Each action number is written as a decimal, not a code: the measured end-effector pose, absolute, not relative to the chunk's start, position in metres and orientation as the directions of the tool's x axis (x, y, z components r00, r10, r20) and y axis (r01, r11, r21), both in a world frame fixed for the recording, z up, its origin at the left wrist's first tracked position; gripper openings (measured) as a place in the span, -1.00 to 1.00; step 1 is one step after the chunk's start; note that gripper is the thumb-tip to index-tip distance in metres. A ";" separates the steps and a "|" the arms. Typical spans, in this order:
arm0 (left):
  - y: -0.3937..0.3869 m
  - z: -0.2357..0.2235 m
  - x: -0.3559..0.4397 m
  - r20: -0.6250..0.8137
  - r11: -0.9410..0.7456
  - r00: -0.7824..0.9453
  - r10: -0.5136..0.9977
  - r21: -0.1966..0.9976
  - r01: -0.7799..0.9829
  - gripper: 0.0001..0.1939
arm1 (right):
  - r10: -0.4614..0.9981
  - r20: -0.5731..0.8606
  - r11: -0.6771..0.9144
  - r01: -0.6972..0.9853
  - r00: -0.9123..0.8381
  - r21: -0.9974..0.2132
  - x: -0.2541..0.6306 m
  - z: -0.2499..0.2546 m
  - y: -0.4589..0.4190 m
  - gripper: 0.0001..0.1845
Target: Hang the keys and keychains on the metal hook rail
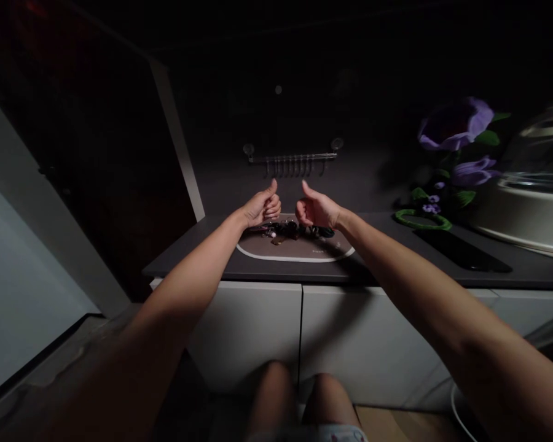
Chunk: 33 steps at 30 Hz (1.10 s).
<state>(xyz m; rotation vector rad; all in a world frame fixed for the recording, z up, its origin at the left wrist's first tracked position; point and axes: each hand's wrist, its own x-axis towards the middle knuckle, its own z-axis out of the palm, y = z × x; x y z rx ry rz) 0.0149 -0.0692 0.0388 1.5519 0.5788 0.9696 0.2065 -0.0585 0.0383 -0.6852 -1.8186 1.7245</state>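
Note:
My left hand [263, 205] is raised over the counter, its fingers curled into a fist and its thumb pointing up. Across from it, my right hand [317, 207] makes the same thumb-up fist. Nothing shows in either hand. Below and behind them lies a brown oval mat [299, 248] with a white rim. On the mat sits a dark cluster of small items, perhaps keys [276, 241] among them, partly hidden by my hands. On the wall above, a clear rail [295, 158] carries several hooks, held by suction cups.
To the right, purple flowers [472, 172] with green leaves stand by a green ring [423, 220]. A dark flat phone-like slab [463, 250] lies in front. A large domed appliance [529, 202] occupies the far right. White cabinet doors [253, 331] are under the dark countertop [203, 258].

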 end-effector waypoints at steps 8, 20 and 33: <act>-0.074 -0.022 0.010 0.126 0.064 0.531 0.838 0.943 -0.325 -0.29 | 0.701 0.061 -0.127 -0.209 -0.710 -0.970 0.206 -0.018 -0.066 -0.28; -0.074 -0.032 0.006 0.135 0.103 0.510 0.850 0.905 -0.412 -0.30 | 0.715 0.078 -0.131 -0.243 -0.695 -0.961 0.208 -0.023 -0.070 -0.29; -0.050 0.012 0.005 0.326 -0.272 0.264 0.908 0.937 -0.219 -0.61 | 0.827 0.188 0.073 -0.230 -0.530 -0.971 0.180 0.006 -0.050 -0.44</act>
